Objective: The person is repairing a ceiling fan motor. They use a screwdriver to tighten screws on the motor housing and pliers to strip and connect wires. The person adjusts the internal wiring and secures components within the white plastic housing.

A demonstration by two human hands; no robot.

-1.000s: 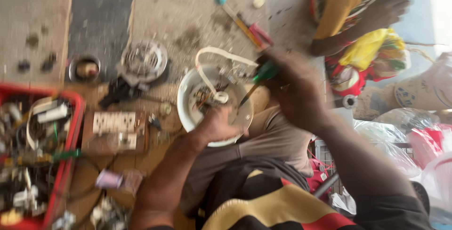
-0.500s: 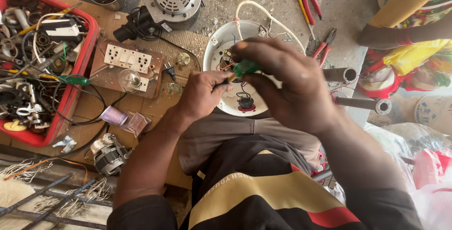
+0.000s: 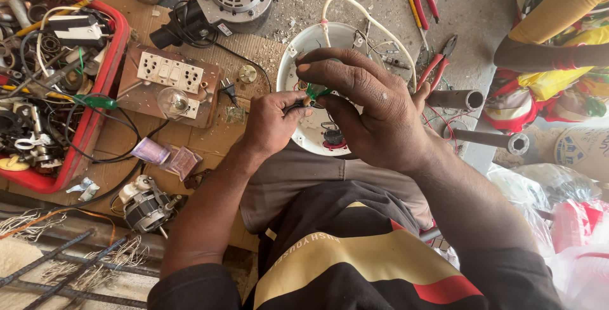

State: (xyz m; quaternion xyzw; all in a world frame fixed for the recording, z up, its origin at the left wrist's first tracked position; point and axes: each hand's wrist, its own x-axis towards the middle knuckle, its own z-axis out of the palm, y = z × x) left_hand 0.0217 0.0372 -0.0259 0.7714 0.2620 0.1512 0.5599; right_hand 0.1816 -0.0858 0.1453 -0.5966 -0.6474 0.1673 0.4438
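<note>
right hand (image 3: 374, 110) curled, pinching green screwdriver (image 3: 317, 91); left hand (image 3: 273, 119) gripping small part (image 3: 306, 101).

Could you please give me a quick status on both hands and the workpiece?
Left hand pinching dark wire. Right hand gripping green-handled tool. Both over white round housing. Nothing blocking.

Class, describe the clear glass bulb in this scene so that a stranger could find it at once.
Start at the red plastic tray of wires and parts on the left. Just right of it lies a brown wooden board carrying a white strip of sockets and switches. The clear glass bulb sits below that strip, the only round, see-through thing on the board.
</note>
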